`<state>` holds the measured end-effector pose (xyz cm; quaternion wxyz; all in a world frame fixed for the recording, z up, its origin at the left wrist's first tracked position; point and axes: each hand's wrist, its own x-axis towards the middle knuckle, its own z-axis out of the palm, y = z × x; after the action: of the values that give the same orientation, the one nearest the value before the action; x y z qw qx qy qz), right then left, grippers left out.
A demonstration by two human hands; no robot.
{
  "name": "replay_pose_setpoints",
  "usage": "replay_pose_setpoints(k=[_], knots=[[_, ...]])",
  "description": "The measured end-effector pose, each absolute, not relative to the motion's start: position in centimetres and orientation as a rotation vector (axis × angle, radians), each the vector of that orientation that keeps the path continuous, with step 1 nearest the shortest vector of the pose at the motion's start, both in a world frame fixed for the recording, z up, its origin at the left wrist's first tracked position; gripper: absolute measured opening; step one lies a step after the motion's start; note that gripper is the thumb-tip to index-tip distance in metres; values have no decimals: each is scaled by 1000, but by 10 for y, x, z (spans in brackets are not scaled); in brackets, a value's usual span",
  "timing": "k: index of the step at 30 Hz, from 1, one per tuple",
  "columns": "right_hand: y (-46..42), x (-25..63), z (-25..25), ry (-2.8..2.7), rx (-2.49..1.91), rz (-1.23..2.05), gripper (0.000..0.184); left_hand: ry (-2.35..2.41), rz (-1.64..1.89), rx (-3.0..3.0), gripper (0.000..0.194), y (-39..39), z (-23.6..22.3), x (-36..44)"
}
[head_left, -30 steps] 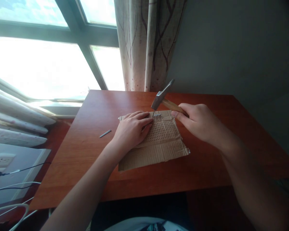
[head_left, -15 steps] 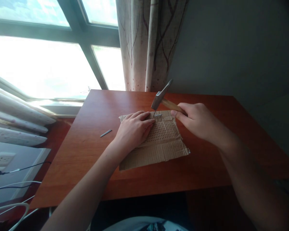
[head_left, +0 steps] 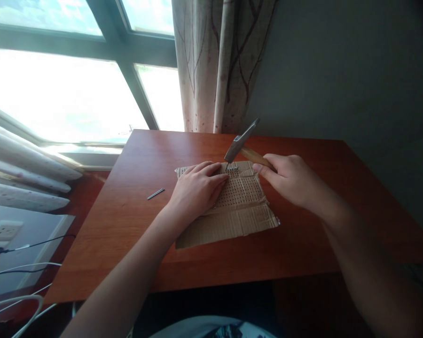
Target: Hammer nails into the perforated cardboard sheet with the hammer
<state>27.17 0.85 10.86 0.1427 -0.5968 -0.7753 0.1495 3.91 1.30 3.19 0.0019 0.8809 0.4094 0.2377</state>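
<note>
My right hand (head_left: 285,176) is closed round the wooden handle of a hammer (head_left: 237,144). The hammer's metal head hangs over the far edge of a cardboard sheet (head_left: 229,230) dotted with rows of small holes. Just under the hammer face, a thin nail (head_left: 227,166) stands slightly tilted in the sheet. My left hand (head_left: 199,188) lies on the left part of the cardboard, fingers stretched out, its fingertips close to the nail. Several small silvery nail heads (head_left: 233,168) show in a row to the right of that nail.
Loose nails (head_left: 155,194) lie on the wooden table (head_left: 127,234), left of the cardboard. Behind the table hangs a patterned curtain (head_left: 204,70) next to a bright window (head_left: 56,94). Cables (head_left: 24,267) and a wall socket (head_left: 5,232) are at the lower left.
The hammer head came down slightly, then shifted a little up and right, staying over the nail. My left hand keeps its place on the cardboard. The view has drifted slightly.
</note>
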Motion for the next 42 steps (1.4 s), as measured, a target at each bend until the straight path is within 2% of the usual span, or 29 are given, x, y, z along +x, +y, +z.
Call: replay_pose_setpoints(k=[18, 42], knots=[[8, 269, 120, -2223, -1725, 362, 38, 1285, 741, 2762, 31, 13, 30, 38], [11, 266, 102, -2275, -1743, 424, 36, 1286, 747, 2754, 31, 12, 31, 39]])
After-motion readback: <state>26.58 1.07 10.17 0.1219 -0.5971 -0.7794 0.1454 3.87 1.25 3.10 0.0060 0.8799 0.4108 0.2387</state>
